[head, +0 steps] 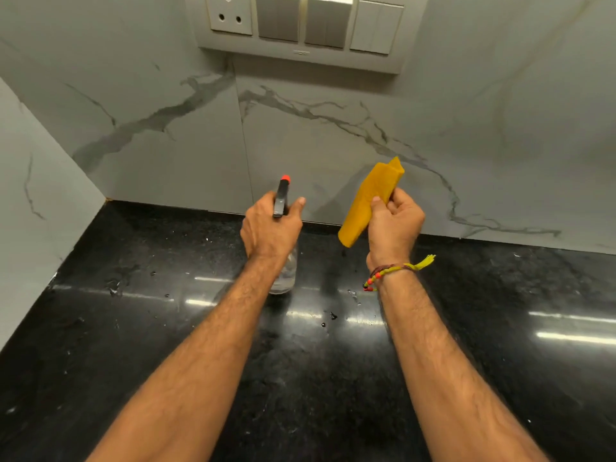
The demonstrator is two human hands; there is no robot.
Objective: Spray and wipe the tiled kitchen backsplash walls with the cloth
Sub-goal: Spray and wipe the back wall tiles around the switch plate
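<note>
Gripping spray bottle (283,261) in left hand (270,228); right hand (393,225) pinching yellow cloth (370,201) near backsplash (333,145).

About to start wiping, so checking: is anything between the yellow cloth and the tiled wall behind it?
Nothing visible. The right hand holds the yellow cloth up before bare tiled wall; the spray bottle in the left hand is off to its left.

A black countertop (500,328) is lying below the grip, catching light. A switch panel (300,25) is sitting above it.

Black countertop (133,345) — scattered water droplets (332,315)
</note>
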